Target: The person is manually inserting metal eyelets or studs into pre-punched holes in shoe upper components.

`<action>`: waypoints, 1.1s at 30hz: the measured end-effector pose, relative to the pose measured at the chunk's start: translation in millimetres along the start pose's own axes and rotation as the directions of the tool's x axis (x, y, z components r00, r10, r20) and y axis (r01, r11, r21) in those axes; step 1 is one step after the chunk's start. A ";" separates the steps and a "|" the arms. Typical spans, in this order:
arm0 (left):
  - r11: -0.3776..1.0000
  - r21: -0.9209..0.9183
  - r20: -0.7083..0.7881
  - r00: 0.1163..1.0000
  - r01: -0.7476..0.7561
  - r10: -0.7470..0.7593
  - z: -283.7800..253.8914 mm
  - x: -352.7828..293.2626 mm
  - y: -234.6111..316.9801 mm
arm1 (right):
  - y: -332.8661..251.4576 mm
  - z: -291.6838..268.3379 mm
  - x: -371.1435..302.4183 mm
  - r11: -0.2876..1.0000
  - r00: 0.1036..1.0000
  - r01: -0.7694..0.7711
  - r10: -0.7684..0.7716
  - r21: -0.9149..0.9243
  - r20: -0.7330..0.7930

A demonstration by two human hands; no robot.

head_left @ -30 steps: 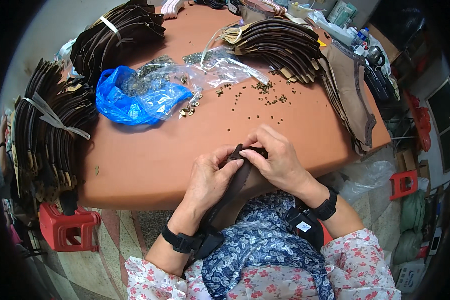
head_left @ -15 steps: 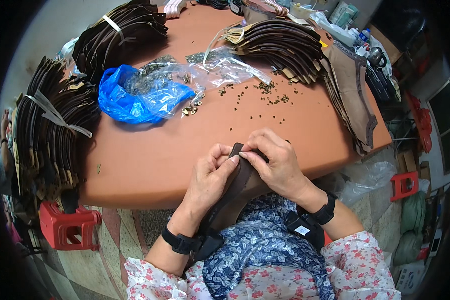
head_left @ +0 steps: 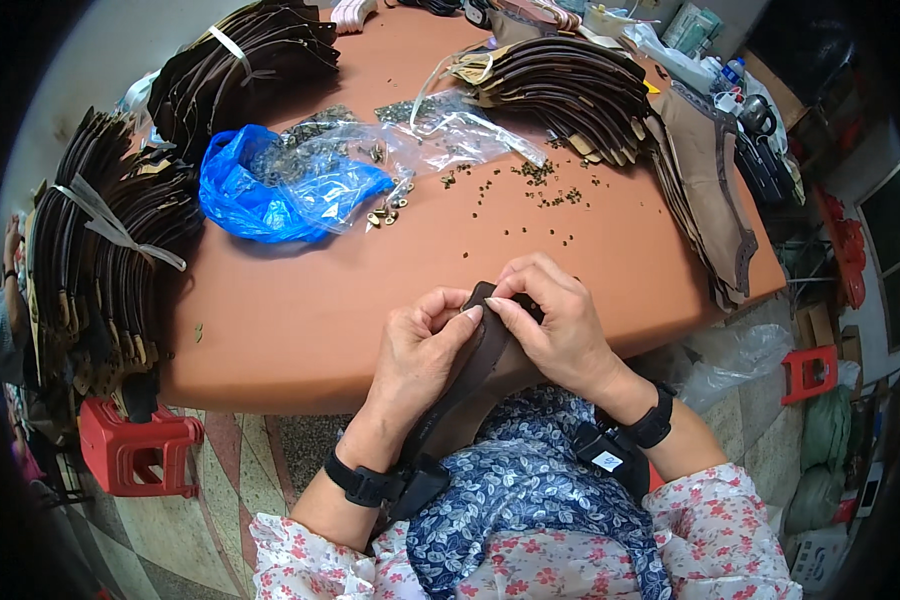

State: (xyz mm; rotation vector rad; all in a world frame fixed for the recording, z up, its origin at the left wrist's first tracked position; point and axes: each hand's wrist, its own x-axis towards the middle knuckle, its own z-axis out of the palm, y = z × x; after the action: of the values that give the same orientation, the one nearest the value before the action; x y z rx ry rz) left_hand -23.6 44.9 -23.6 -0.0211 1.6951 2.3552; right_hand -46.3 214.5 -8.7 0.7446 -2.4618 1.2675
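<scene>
A dark brown strip-edged piece (head_left: pixel 468 372), which looks like a leather shoe upper, slants up from my lap to the table's near edge. My left hand (head_left: pixel 417 348) grips its upper end from the left, thumb on top. From the right, my right hand (head_left: pixel 560 325) pinches the same end between thumb and fingertips. The two thumbs are close together near its tip. Any small part between the right fingertips is too small to make out. Beyond my hands, many tiny brass-coloured fittings (head_left: pixel 560 198) lie scattered on the table.
Tied bundles of brown pieces (head_left: pixel 110 250) stand at the left, with another bundle (head_left: pixel 560 90) at the back right. More flat brown pieces (head_left: pixel 705 180) hang over the right edge. A blue plastic bag (head_left: pixel 260 205) and clear bags lie mid-table. Red stools (head_left: pixel 140 450) stand below.
My hands and the brown piece have hardly moved; the piece's tip sits slightly higher and further right between my fingers. The whole view has shifted a little.
</scene>
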 end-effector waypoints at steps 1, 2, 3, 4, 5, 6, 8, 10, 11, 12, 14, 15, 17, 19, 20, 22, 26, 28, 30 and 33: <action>1.000 0.012 -0.003 1.000 -0.022 0.022 1.2 -0.2 -1.2 | -2.3 0.5 -0.4 1.000 1.000 0.008 -0.008 -0.026 -0.001; 0.999 0.023 -0.005 0.999 -0.044 0.044 2.3 -0.5 -2.7 | -3.9 0.2 -0.5 0.999 1.000 0.016 -0.016 -0.052 -0.002; 0.995 0.067 -0.013 0.997 -0.074 0.075 2.3 -0.8 -5.7 | -3.3 0.0 -0.7 0.999 1.000 -0.004 0.005 -0.035 0.016; 0.988 0.112 -0.020 0.994 -0.104 0.107 2.2 -1.4 -9.1 | -2.2 -1.0 -0.6 0.999 0.999 -0.025 0.026 -0.019 0.035; 0.979 0.156 -0.025 0.990 -0.132 0.138 2.1 -1.9 -11.9 | -1.0 -2.2 -0.1 0.999 0.997 -0.047 0.047 -0.003 0.054; 0.957 0.231 -0.027 0.982 -0.175 0.186 2.5 -2.4 -13.5 | -1.0 -4.8 1.6 0.985 0.987 -0.144 0.136 0.090 0.091; 0.891 0.377 -0.020 0.960 -0.253 0.281 2.9 -3.4 -15.6 | -1.4 -10.1 6.7 0.905 0.936 -0.338 0.295 0.260 0.190; 0.831 0.474 0.008 0.946 -0.289 0.325 6.7 -5.2 -7.8 | 0.5 -12.1 8.6 0.887 0.934 -0.347 0.295 0.305 0.204; 0.797 0.521 0.023 0.938 -0.306 0.345 8.5 -6.2 -4.0 | 2.7 -13.1 9.1 0.868 0.921 -0.374 0.304 0.327 0.245; 0.784 0.534 0.027 0.933 -0.317 0.358 9.4 -6.9 -2.6 | 4.7 -12.9 9.4 0.847 0.907 -0.400 0.310 0.351 0.287; 0.757 0.559 0.036 0.922 -0.338 0.384 10.9 -7.5 -1.5 | 8.9 -14.3 10.1 0.814 0.891 -0.435 0.325 0.386 0.317; 0.756 0.562 0.045 0.925 -0.336 0.378 9.9 -7.6 -1.5 | 10.0 -14.2 9.7 0.795 0.882 -0.452 0.331 0.405 0.335; 0.753 0.567 0.063 0.929 -0.334 0.365 7.2 -7.4 -2.3 | 6.6 -14.0 7.1 0.809 0.888 -0.445 0.341 0.383 0.309; 0.850 0.442 0.011 0.949 -0.287 0.315 7.7 -6.2 -4.8 | 4.8 -15.4 7.2 0.821 0.891 -0.439 0.343 0.366 0.298; 0.889 0.375 -0.012 0.958 -0.262 0.287 8.3 -6.1 -5.3 | 4.9 -16.4 7.7 0.822 0.890 -0.438 0.342 0.363 0.301; 0.927 0.318 -0.024 0.975 -0.201 0.220 9.7 -5.5 -5.3 | 5.5 -18.1 8.8 0.800 0.877 -0.463 0.351 0.382 0.328; 0.937 0.283 -0.036 0.974 -0.205 0.224 11.5 -5.3 -8.6 | 11.9 -22.4 13.4 0.744 0.838 -0.522 0.353 0.419 0.417; 0.904 0.367 0.000 0.971 -0.221 0.237 12.6 -8.2 -5.2 | 13.1 -21.9 13.6 0.743 0.831 -0.529 0.358 0.410 0.425; 0.869 0.431 0.030 0.966 -0.245 0.257 14.0 -11.7 -0.7 | 11.0 -19.4 12.1 0.747 0.834 -0.533 0.383 0.398 0.398; 0.881 0.406 0.043 0.968 -0.243 0.247 12.9 -13.3 2.5 | 1.0 -17.8 8.5 0.831 0.877 -0.457 0.362 0.317 0.316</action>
State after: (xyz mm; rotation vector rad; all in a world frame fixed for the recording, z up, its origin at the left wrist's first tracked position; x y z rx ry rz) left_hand -9.5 53.8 -15.0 0.2721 2.2814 2.1042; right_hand -53.8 226.8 4.8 0.4789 -2.7027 1.9714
